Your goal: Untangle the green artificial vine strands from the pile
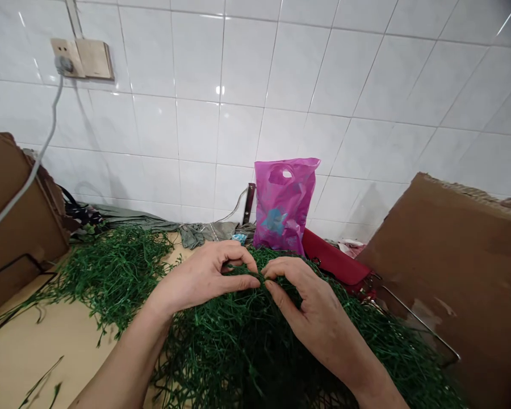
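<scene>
Both hands meet above a large heap of thin green stems (217, 346), which look like artificial greenery. My left hand (215, 272) is closed in a pinch, thumb against fingers, on a green stem (262, 278). Close beside it, my right hand (304, 295) pinches the same small spot with thumb and forefinger. The fingertips nearly touch and cover most of the stem, so its exact shape is hidden. To the left lies a smaller heap of green stems (114, 272), with a few loose pieces (42, 380) on the tabletop.
A purple plastic bag (284, 204) stands upright against the tiled wall, beside a red purse (338, 261). Cardboard boxes flank the table, one on the left (17, 221), one on the right (464, 272). A metal wire (421, 324) sticks out at right. A white cable (46, 142) hangs from the socket.
</scene>
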### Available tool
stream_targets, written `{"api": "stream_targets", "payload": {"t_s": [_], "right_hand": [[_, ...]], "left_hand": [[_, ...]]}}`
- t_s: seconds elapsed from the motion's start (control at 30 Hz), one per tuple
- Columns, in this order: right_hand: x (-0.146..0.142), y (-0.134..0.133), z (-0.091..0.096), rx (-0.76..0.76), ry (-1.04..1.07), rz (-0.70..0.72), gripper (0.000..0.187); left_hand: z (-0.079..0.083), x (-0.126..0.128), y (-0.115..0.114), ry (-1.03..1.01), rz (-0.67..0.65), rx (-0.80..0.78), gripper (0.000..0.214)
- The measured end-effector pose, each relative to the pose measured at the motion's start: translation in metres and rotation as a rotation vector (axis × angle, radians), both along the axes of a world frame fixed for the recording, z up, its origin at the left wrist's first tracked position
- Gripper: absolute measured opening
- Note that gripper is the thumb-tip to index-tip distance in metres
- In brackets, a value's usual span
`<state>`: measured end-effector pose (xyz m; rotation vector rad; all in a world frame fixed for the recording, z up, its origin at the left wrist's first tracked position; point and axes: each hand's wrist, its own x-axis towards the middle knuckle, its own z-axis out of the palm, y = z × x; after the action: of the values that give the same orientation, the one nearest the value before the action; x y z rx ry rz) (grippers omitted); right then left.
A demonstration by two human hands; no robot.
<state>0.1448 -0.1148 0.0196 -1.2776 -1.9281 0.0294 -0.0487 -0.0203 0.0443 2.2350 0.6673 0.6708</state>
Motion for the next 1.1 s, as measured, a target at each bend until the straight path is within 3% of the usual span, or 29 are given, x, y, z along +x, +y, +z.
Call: {"api": "stream_targets", "payload": {"t_s": [0.1,0.17,0.27,0.33,0.43,0.53,0.63,0.77,0.83,0.97,1.03,1.1], "right_hand": [[-0.002,0.003,-0.003,0.038,-0.049,-0.031,0.011],[0.002,0.011,-0.003,0.106,-0.041,-0.142,0.011],[0.021,0.026,0.0,0.154,0.158,-0.431,0.014],[0.036,0.032,0.003,0.104,0.323,-0.52,0.015],[0.047,0.034,0.008,0.022,0.443,-0.418,0.018],[0.043,0.029,0.01,-0.021,0.455,-0.359,0.027],[0.034,0.025,0.009,0.042,0.343,-0.364,0.03],[0.028,0.022,0.008,0.162,0.174,-0.269,0.036],[0.024,0.021,0.008,0.145,0.17,-0.187,0.033],[0.013,0.023,0.005,-0.049,0.286,-0.011,0.012],[0.009,0.025,0.002,-0.117,0.304,-0.003,0.009],[0.007,0.026,-0.002,-0.08,0.229,-0.068,0.009]], "left_hand": [[-0.001,0.005,-0.001,0.026,-0.01,0.009,0.022],[-0.002,0.008,-0.004,0.023,-0.008,0.018,0.023],[0.0,0.006,-0.01,-0.041,0.001,0.025,0.025],[0.003,0.001,-0.013,-0.141,0.061,0.012,0.026],[0.006,-0.004,-0.014,-0.244,0.139,-0.033,0.023],[0.006,0.0,-0.009,-0.238,0.092,-0.108,0.025],[0.003,0.008,-0.003,-0.236,0.058,-0.162,0.026],[-0.003,0.015,-0.001,-0.249,0.047,-0.185,0.024],[-0.005,0.017,-0.002,-0.252,0.031,-0.177,0.025],[-0.008,0.019,-0.004,-0.228,0.024,-0.147,0.025],[-0.007,0.019,-0.005,-0.201,0.04,-0.132,0.026],[-0.006,0.019,-0.006,-0.159,0.048,-0.126,0.027]]}}
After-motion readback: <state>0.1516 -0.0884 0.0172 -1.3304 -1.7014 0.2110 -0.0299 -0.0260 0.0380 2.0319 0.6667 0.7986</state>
